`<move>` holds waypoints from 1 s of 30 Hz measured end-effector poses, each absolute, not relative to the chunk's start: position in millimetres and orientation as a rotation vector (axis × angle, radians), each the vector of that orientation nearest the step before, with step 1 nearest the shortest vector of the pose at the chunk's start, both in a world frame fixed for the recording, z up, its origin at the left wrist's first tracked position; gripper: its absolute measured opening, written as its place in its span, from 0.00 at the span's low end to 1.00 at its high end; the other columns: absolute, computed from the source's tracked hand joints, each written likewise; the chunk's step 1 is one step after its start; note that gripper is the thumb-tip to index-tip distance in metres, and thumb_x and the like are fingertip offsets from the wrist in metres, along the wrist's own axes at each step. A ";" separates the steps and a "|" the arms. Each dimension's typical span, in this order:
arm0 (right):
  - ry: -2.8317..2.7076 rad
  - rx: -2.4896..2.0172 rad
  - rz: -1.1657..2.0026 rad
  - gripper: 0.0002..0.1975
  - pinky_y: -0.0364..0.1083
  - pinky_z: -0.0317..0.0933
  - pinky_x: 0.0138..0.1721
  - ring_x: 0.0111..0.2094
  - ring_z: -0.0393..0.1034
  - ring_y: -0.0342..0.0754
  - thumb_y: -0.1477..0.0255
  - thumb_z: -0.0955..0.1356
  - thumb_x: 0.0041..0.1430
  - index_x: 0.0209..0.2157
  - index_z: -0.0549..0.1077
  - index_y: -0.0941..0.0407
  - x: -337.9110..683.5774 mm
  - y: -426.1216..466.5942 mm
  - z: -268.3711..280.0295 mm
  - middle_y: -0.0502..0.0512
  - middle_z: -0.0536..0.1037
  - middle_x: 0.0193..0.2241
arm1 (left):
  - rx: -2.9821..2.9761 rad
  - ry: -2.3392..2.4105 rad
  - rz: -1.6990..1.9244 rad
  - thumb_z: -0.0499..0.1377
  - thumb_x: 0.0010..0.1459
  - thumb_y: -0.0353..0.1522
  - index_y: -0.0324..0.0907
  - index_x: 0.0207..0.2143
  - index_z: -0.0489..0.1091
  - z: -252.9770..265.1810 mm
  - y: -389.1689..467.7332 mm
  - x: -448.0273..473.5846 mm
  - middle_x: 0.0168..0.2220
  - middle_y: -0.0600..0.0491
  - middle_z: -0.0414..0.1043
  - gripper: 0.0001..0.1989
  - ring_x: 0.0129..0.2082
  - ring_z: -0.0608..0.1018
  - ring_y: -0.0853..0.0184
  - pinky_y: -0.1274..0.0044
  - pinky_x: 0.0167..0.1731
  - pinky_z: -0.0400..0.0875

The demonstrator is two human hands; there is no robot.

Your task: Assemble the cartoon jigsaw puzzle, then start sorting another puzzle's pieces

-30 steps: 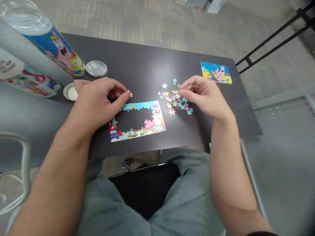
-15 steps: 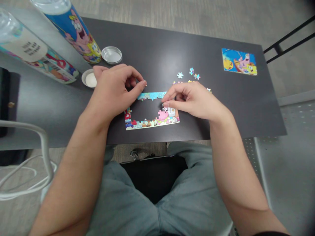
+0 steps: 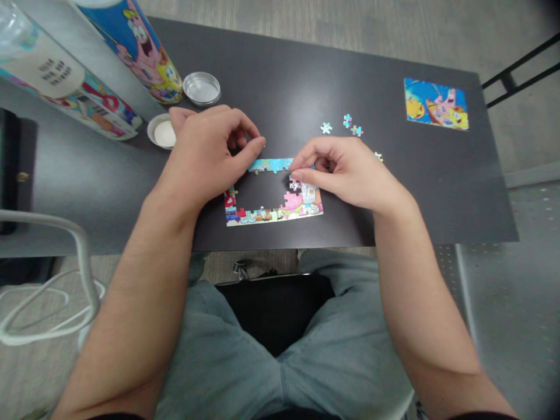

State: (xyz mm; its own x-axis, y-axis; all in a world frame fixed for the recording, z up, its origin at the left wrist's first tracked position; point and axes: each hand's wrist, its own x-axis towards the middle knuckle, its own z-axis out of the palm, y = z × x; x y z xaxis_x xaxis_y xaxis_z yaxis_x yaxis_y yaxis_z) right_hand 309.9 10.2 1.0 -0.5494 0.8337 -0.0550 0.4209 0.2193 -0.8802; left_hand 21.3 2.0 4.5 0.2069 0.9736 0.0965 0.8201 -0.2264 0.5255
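A jigsaw puzzle (image 3: 301,208) lies on the dark table, its border joined around a bare middle, with more pieces filled in at the right side. My left hand (image 3: 214,149) is closed in a pinch above its upper left corner; a tiny pale edge, seemingly of a puzzle piece, peeks out at the fingertips. Over the upper right part, my right hand (image 3: 336,172) pinches thumb and forefinger together beside the inner edge of the filled-in pieces. Whatever may be between those fingers is hidden. Loose puzzle pieces (image 3: 326,128) lie beyond my right hand, which partly covers the group.
A colourful picture card (image 3: 436,105) rests at the table's far right. Two clear-topped printed tubes (image 3: 146,55) stand at the left, near a metal lid (image 3: 202,88) and a round white-bottomed lid (image 3: 161,132). A white cable (image 3: 83,256) loops at lower left.
The camera view has shifted slightly, so the table and puzzle sit a little higher in view. Both hands keep nearly the same pinched poses over the puzzle.
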 end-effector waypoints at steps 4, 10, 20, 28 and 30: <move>-2.069 -1.149 1.218 0.15 0.52 0.64 0.38 0.35 0.71 0.50 0.54 0.83 0.75 0.47 0.87 0.50 302.2 10.5 -2.4 0.53 0.84 0.36 | 2.134 1.687 0.574 0.60 0.78 0.53 0.52 0.53 0.88 4.6 1.6 21.9 0.50 0.51 0.88 0.21 0.52 0.86 0.47 0.48 0.72 0.58; -2.051 -1.203 1.182 0.16 0.52 0.64 0.37 0.34 0.70 0.50 0.54 0.83 0.74 0.49 0.85 0.50 294.0 13.1 -6.3 0.54 0.87 0.40 | 2.125 1.665 0.601 0.61 0.76 0.51 0.55 0.51 0.89 4.4 1.4 23.1 0.50 0.48 0.89 0.19 0.53 0.88 0.41 0.44 0.71 0.60; -2.099 -1.226 1.006 0.14 0.53 0.64 0.39 0.37 0.71 0.52 0.58 0.83 0.74 0.52 0.86 0.49 291.2 16.4 -6.2 0.55 0.86 0.43 | 2.101 1.668 0.532 0.62 0.74 0.51 0.54 0.53 0.88 8.7 -0.7 26.8 0.52 0.47 0.90 0.19 0.56 0.86 0.42 0.46 0.67 0.67; -2.149 -1.203 0.872 0.09 0.55 0.67 0.44 0.45 0.74 0.58 0.61 0.81 0.75 0.51 0.85 0.48 289.2 18.8 -11.2 0.59 0.84 0.49 | 2.151 1.570 0.550 0.65 0.72 0.50 0.55 0.51 0.89 8.5 -2.7 29.9 0.51 0.48 0.88 0.17 0.56 0.87 0.43 0.45 0.68 0.68; -2.168 -1.188 0.853 0.07 0.56 0.68 0.46 0.46 0.74 0.59 0.65 0.81 0.74 0.49 0.85 0.48 287.9 18.6 -12.4 0.59 0.84 0.48 | 2.139 1.559 0.547 0.65 0.72 0.49 0.55 0.51 0.89 8.5 -2.7 30.3 0.52 0.48 0.89 0.16 0.56 0.86 0.44 0.45 0.68 0.67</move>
